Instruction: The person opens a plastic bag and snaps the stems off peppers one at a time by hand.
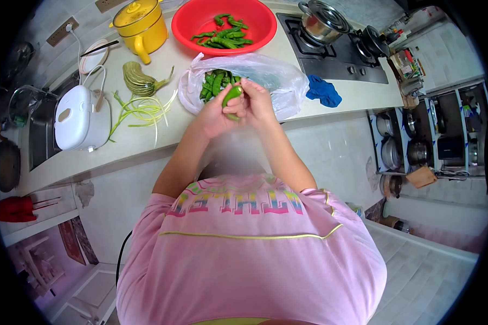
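A green pepper (pixel 232 96) is held in front of my body, over the near edge of the counter. My left hand (pixel 217 115) is wrapped round it from the left. From the other side, my right hand (pixel 256 100) pinches at the pepper's upper end; what exactly sits between those fingertips is too small to make out. Just beyond my hands lies an opened white plastic bag (pixel 279 81) with several green peppers (pixel 216 84) inside. Behind the bag stands a red basin (pixel 185 24) that holds more green peppers (pixel 230 39).
Left of the bag lie a striped green squash (pixel 138 78) and long green stalks (pixel 141 111). A white appliance (pixel 81 119) and a yellow pot (pixel 141 27) stand further left. On the right are a blue cloth (pixel 323 91) and a gas stove (pixel 336 65) with a steel pot (pixel 322 24).
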A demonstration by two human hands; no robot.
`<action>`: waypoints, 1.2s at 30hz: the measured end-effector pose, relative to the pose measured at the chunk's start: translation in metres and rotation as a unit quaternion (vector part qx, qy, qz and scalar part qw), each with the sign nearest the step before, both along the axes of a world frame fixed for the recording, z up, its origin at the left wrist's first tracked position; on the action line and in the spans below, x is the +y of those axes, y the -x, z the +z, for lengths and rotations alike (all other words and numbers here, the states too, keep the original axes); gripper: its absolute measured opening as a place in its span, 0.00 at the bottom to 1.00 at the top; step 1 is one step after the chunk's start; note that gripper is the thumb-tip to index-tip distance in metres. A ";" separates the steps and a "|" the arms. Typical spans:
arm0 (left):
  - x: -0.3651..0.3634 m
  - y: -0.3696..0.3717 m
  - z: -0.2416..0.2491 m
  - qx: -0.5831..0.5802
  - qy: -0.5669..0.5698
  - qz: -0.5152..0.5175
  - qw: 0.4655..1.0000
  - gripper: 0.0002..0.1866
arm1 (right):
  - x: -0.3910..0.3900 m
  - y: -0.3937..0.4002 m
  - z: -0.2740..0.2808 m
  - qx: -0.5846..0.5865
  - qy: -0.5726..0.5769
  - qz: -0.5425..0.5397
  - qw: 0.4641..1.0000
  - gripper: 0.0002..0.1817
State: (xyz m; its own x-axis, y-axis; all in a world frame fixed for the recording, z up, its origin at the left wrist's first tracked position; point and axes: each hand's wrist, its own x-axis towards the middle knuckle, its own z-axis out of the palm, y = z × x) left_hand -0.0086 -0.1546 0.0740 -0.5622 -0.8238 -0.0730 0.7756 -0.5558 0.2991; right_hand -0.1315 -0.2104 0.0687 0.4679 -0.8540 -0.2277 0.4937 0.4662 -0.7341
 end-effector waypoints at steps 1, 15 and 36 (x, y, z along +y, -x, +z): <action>-0.002 -0.002 -0.003 0.081 -0.022 -0.002 0.996 0.22 | -0.001 0.004 0.000 0.012 0.004 -0.011 1.000 0.11; -0.003 -0.028 -0.002 0.177 -0.098 0.140 0.969 0.16 | 0.029 0.060 -0.037 0.383 0.418 0.345 0.748 0.09; 0.016 -0.005 -0.011 -0.425 0.075 0.053 0.901 0.12 | 0.048 0.032 0.017 0.303 0.319 0.007 0.898 0.13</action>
